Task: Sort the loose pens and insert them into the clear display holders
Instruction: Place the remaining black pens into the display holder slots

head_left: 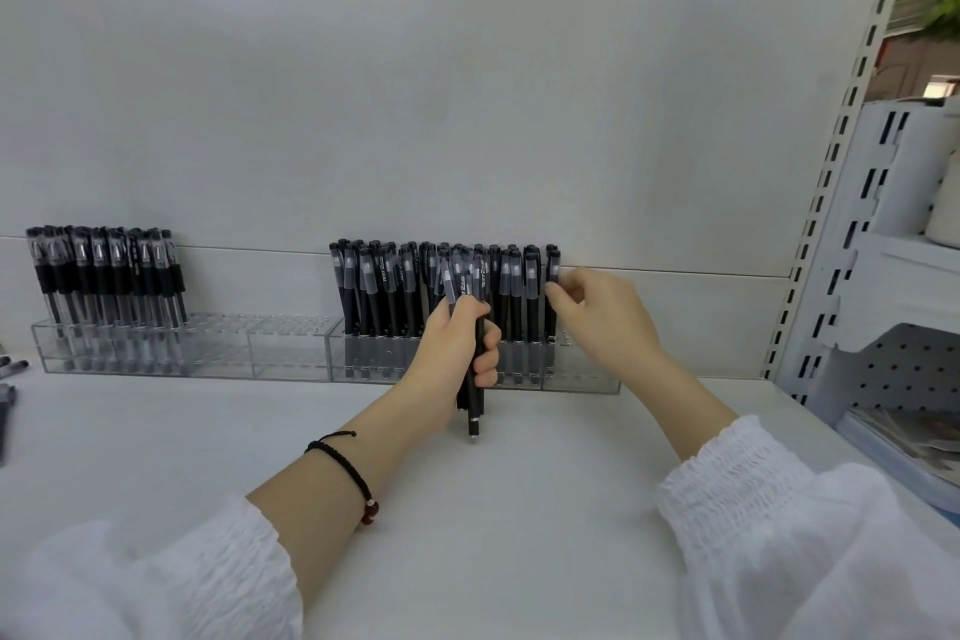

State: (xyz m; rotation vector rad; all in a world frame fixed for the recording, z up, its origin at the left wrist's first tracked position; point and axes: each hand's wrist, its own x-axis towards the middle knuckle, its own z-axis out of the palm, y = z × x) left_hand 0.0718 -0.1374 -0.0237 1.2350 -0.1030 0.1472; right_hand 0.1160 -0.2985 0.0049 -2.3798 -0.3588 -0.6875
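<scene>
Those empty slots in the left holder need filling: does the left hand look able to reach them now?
Probably yes: only bare shelf lies between the left hand and the empty slots, though its grip is full with a pen bundle.

Single head cam, fwd & down, close over white shelf

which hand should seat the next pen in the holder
Right. The right hand pinches a pen at the right end of the holder; the left hand is busy gripping a bundle of pens.
</scene>
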